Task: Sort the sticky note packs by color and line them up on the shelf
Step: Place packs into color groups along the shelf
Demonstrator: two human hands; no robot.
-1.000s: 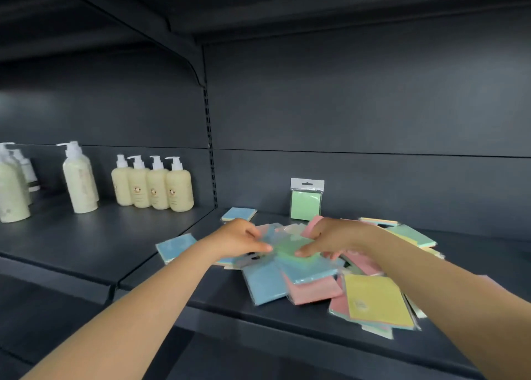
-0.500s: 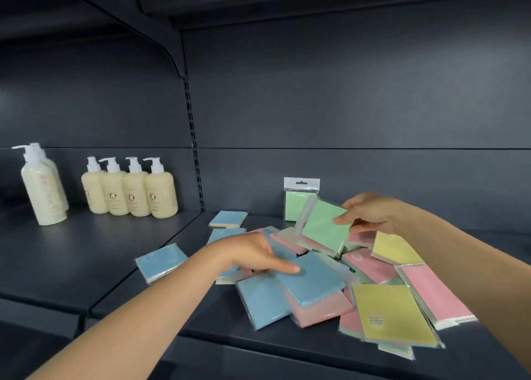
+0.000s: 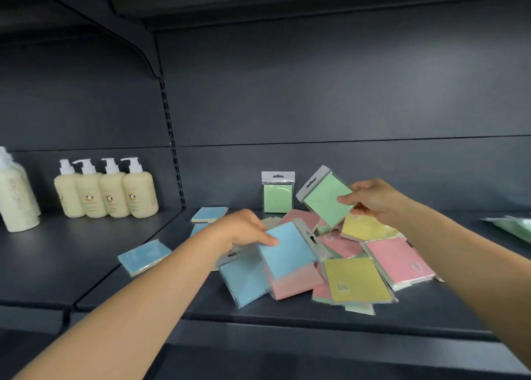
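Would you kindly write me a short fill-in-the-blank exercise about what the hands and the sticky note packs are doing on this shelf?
1. The right hand holds a ____ sticky note pack above the pile.
2. The left hand grips a ____ pack on the pile.
3. One green pack stands ____ against the back wall of the shelf.
4. The number of pump bottles standing in a row at left is ____.

Missing words: green; blue; upright; four
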